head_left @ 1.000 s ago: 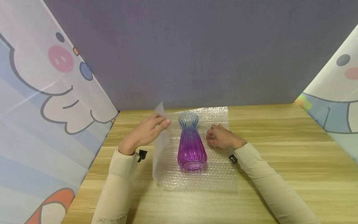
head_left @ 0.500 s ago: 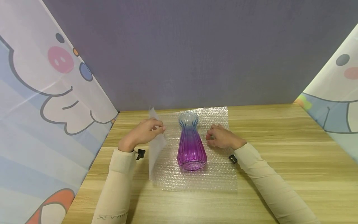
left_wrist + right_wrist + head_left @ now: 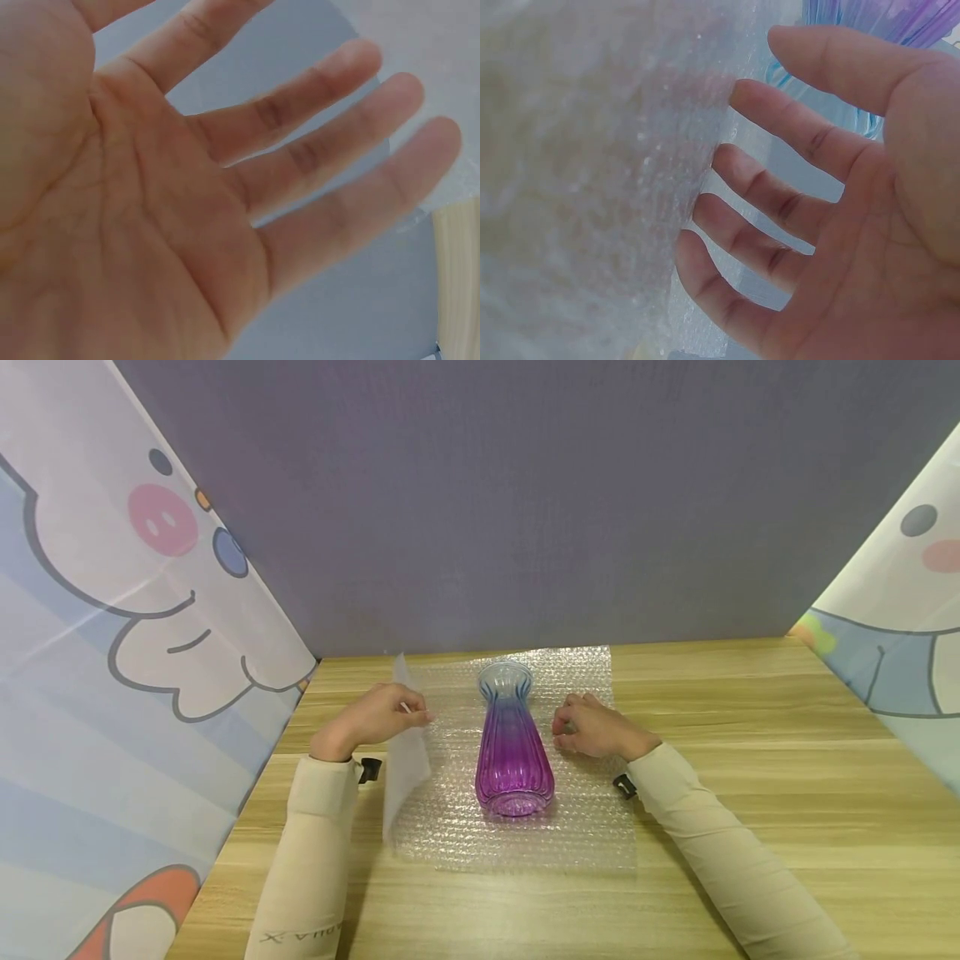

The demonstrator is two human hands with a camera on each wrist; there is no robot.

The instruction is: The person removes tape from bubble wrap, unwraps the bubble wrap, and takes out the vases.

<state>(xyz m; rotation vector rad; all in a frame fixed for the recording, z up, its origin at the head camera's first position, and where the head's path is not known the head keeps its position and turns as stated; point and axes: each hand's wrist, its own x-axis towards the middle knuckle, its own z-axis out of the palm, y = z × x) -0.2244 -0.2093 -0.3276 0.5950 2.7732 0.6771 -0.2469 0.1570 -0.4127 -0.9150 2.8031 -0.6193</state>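
Fingers [image 3: 765,191] spread, one grip unclear

Right hand [image 3: 597,729] touches the bubble wrap [image 3: 588,818]. Left hand's [image 3: 377,714] thumb and index are cut off in its wrist view; I can't tell whether they pinch. The vase [image 3: 514,752] lies between.

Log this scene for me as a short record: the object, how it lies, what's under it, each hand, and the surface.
Object: ribbed, see-through vase, purple at the base, bluish toward the neck
Pose: on its side, mouth away from the person
Underneath: bubble wrap, left side raised
Left hand: at the raised side, grip unclear
Right hand: touching the bubble wrap, right of the vase
Surface: wood-grain table
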